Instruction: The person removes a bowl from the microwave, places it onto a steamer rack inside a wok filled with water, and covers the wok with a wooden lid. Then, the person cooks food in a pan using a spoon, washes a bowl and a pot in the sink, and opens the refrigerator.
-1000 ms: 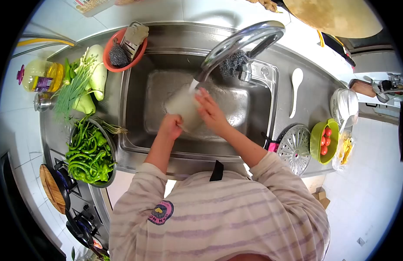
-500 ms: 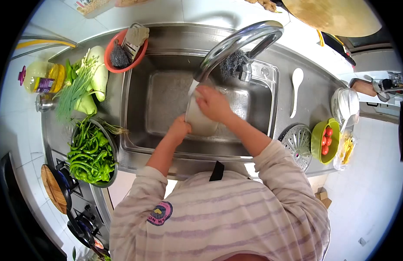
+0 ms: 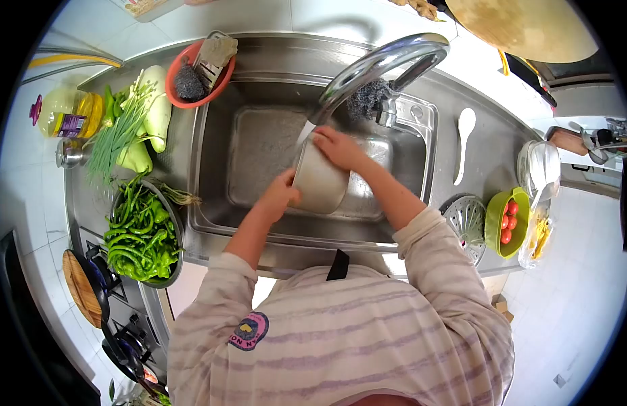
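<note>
An off-white container point(image 3: 321, 184) with rounded corners is tilted over the steel sink, under the running tap point(image 3: 374, 64). I cannot make out its exact kind or see into it. My left hand point(image 3: 281, 191) is closed round its left edge. Across its upper right side lies my right hand point(image 3: 338, 147), gripping near the rim with the fingers bent over it. A stream of water point(image 3: 305, 132) falls from the spout beside the right fingertips. The steel sink point(image 3: 259, 152) lies below both hands.
Left of the sink are a red bowl point(image 3: 230, 76) holding scrubbers, pale gourds point(image 3: 156, 111), green onions point(image 3: 114, 145) and a bowl of green peppers point(image 3: 143, 233). On the right lie a white spoon point(image 3: 463, 145), a perforated steel disc point(image 3: 466, 227) and a green basket point(image 3: 496, 227) with tomatoes point(image 3: 509, 216).
The container has turned, so more of its broad side faces me. My right hand has shifted slightly right and lies flatter along the upper edge; the left keeps its hold.
</note>
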The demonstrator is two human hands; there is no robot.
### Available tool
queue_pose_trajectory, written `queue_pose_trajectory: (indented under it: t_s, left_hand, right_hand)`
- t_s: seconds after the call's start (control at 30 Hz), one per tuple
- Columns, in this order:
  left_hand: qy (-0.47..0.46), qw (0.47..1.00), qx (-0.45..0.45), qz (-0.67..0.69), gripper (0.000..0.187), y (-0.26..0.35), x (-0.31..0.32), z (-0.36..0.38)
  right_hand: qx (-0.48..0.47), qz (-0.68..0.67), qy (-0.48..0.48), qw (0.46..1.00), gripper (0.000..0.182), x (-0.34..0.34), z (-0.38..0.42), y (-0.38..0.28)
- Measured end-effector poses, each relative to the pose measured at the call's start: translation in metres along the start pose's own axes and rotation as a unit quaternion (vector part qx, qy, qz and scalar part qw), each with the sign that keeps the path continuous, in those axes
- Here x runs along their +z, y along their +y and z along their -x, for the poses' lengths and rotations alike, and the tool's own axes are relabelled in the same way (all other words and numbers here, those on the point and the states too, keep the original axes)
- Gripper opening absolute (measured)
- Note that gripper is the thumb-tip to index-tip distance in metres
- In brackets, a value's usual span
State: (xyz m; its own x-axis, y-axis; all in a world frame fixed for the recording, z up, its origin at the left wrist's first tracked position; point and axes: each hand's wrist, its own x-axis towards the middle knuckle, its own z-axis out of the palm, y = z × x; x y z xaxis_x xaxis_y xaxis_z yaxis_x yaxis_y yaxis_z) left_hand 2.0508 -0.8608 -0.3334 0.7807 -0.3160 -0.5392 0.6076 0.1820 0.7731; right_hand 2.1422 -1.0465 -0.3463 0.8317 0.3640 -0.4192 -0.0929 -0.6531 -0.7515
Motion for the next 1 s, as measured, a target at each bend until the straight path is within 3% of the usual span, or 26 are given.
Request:
queue_pose_trajectory:
  t_s: [0.03, 0.1, 0.17, 0.23, 0.27, 0.33, 0.4, 0.43, 0.47, 0.5, 0.57, 0.6, 0.63, 0.67, 0.7, 0.8, 0.83, 0.9, 1.0]
  left_hand:
    - [0.002, 1.000, 0.002, 0.003, 0.049, 0.003, 0.002, -0.007]
    - [0.004, 0.992, -0.097, 0.085, 0.048, 0.007, 0.004, -0.019]
    - [0.015, 0.993, -0.097, 0.061, 0.050, -0.013, -0.009, -0.029]
    - [0.024, 0.993, -0.107, 0.035, 0.052, -0.030, -0.016, -0.034]
    - [0.046, 0.995, -0.071, 0.048, 0.052, -0.032, -0.014, -0.033]
    - [0.067, 0.995, -0.036, 0.059, 0.052, -0.033, -0.010, -0.030]
    - [0.073, 0.997, -0.006, -0.011, 0.050, 0.000, 0.002, -0.016]
    - [0.072, 0.997, -0.007, -0.013, 0.050, 0.006, 0.004, -0.009]
    - [0.045, 0.996, 0.002, -0.077, 0.046, 0.010, 0.004, -0.002]
    - [0.019, 0.990, 0.012, -0.141, 0.043, 0.011, 0.004, 0.003]
    - [0.011, 0.994, 0.038, -0.101, 0.045, -0.003, 0.000, 0.004]
    - [0.001, 0.996, 0.063, -0.057, 0.046, -0.005, -0.001, 0.004]
    - [0.000, 0.996, 0.064, -0.057, 0.046, -0.006, -0.004, 0.002]
    - [0.011, 0.997, 0.028, -0.077, 0.046, -0.004, -0.006, 0.001]
    - [0.022, 0.995, -0.010, -0.097, 0.045, -0.003, -0.006, 0.000]
    - [0.044, 0.993, -0.040, -0.098, 0.043, 0.009, -0.001, 0.000]
    - [0.045, 0.993, -0.040, -0.097, 0.043, 0.005, -0.002, -0.005]
    - [0.107, 0.994, -0.020, -0.032, 0.044, -0.008, -0.005, -0.018]
    - [0.131, 0.990, -0.053, 0.022, 0.047, -0.012, -0.015, -0.030]
  right_hand:
    - [-0.006, 0.051, 0.032, 0.998, 0.042, 0.011, 0.011, -0.007]
    - [-0.036, 0.047, 0.013, 0.998, 0.039, 0.035, 0.037, -0.016]
    - [-0.202, 0.142, 0.132, 0.960, 0.037, 0.052, 0.052, -0.013]
    - [-0.251, 0.174, 0.141, 0.942, 0.037, 0.053, 0.057, -0.018]
    - [-0.298, 0.205, 0.149, 0.920, 0.037, 0.053, 0.061, -0.020]
    - [-0.305, 0.218, 0.174, 0.911, 0.035, 0.044, 0.054, -0.026]
    - [-0.316, 0.233, 0.205, 0.896, 0.033, 0.022, 0.034, -0.039]
    - [-0.161, 0.165, 0.136, 0.963, 0.032, 0.008, 0.023, -0.048]
    - [-0.001, 0.090, 0.060, 0.994, 0.032, -0.001, 0.012, -0.051]
    - [-0.001, 0.088, 0.060, 0.994, 0.032, -0.007, -0.006, -0.034]
    - [0.081, -0.223, -0.078, 0.968, 0.035, -0.011, -0.037, 0.009]
    - [0.080, -0.225, -0.077, 0.968, 0.035, -0.019, -0.028, -0.011]
    - [0.082, -0.134, -0.056, 0.986, 0.036, -0.029, -0.016, -0.029]
    - [0.085, -0.040, -0.036, 0.995, 0.037, -0.034, -0.004, -0.042]
    - [0.088, -0.038, -0.037, 0.995, 0.037, -0.025, 0.000, -0.036]
    - [-0.021, 0.036, 0.117, 0.992, 0.036, 0.013, 0.015, -0.012]
    - [-0.021, 0.037, 0.116, 0.992, 0.036, 0.026, 0.026, -0.011]
    - [-0.228, 0.193, 0.228, 0.927, 0.035, 0.046, 0.047, -0.015]
    - [-0.308, 0.240, 0.174, 0.904, 0.040, 0.051, 0.061, -0.025]
